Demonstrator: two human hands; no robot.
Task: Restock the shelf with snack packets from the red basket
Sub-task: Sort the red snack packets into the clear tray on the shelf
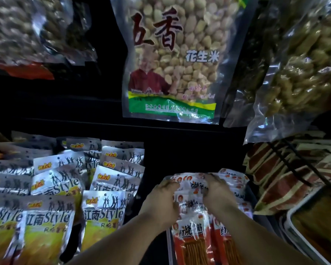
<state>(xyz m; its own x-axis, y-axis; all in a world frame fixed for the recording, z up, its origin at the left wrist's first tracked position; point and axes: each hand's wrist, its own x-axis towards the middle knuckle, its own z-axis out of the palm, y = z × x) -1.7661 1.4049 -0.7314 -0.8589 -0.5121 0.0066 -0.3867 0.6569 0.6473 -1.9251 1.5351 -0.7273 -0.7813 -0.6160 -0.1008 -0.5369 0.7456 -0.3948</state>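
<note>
Shelf [180, 129]: dark, tiered, stocked. A peanut bag [172, 60] hangs above centre, with more clear bags on either side, blurred. Lower tier, left: silver packets [101, 207] in overlapping rows. Lower tier, right: striped packets [287, 180] stacked behind a black wire. Lower right corner: a pale-rimmed tray [292, 222] with brownish contents that cannot be identified.

Task item: red packets [191, 238] form one row in the centre bay, between the silver and the striped stock. The row runs straight away from the person, deeper into the shelf. Each packet's long axis lies along that line, top end pointing away. A forearm flanks the row on each side.

Left hand [161, 203]: fingers curled round the left edge of a bunch at the row's far end. Right hand [218, 194]: fingers curled over the top and right side of the same bunch. Neither hand is spread; both grip. They are about level, the right marginally farther in.

Judgement: the bunch appears to be at the seating stage. The next move calls for a push forward and down along the row's line. Red basket: not in view.
</note>
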